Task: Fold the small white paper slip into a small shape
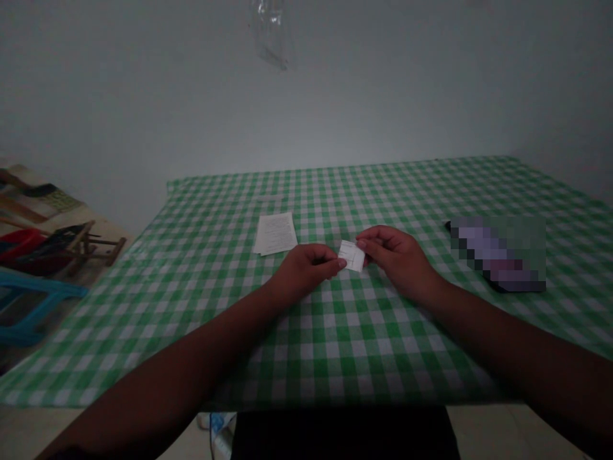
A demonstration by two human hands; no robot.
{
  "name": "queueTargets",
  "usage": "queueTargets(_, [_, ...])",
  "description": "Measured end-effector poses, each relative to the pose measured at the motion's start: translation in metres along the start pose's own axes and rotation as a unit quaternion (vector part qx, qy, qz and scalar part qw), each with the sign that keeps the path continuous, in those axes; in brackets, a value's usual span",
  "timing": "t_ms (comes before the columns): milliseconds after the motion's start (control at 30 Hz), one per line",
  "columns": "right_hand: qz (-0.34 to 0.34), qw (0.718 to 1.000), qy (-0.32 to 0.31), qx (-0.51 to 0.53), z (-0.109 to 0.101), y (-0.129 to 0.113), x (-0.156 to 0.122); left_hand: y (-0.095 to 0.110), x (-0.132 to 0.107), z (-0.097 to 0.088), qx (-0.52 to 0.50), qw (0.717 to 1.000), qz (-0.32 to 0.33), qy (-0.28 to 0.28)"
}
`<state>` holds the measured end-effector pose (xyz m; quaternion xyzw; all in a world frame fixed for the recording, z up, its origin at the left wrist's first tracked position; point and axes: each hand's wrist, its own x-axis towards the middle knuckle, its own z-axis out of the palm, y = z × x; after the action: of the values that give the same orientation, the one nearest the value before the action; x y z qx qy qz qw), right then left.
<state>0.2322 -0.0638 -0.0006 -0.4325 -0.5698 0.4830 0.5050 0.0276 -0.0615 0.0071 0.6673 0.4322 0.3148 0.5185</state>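
Observation:
A small white piece of paper (352,256), seemingly folded and with faint print on it, is pinched between both hands above the table. My left hand (309,265) grips its lower left edge between thumb and finger. At its upper right corner, my right hand (395,255) holds it with the thumb on top and fingers behind. Several printed paper sheets (276,234) lie loosely stacked on the table, just beyond my left hand.
A green and white checked tablecloth (335,358) covers the table. To the right lies a dark-edged, pixelated object (498,255). A blue plastic stool (43,306) and a red basin (22,246) stand on the floor at left. A clear plastic bag (271,32) hangs on the wall.

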Motion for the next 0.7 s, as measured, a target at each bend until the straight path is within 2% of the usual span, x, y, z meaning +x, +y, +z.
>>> queueTargets(200, [-0.029,0.999,0.023,-0.039,0.003,0.001,-0.004,-0.003,0.001,0.004,-0.014,1.0,-0.011,-0.024])
queueTargets(333, [-0.022,0.999,-0.005,-0.046,0.004,-0.002,-0.008,0.002,0.0,0.008,0.005,1.0,-0.016,-0.014])
queueTargets(533, [0.024,0.998,-0.038,0.036,-0.001,0.001,0.0,0.007,0.003,-0.001,-0.002,0.999,-0.043,-0.023])
queueTargets(700, [0.05,0.991,-0.081,0.093,-0.007,0.004,0.003,-0.002,0.008,-0.008,-0.063,0.997,-0.012,-0.047])
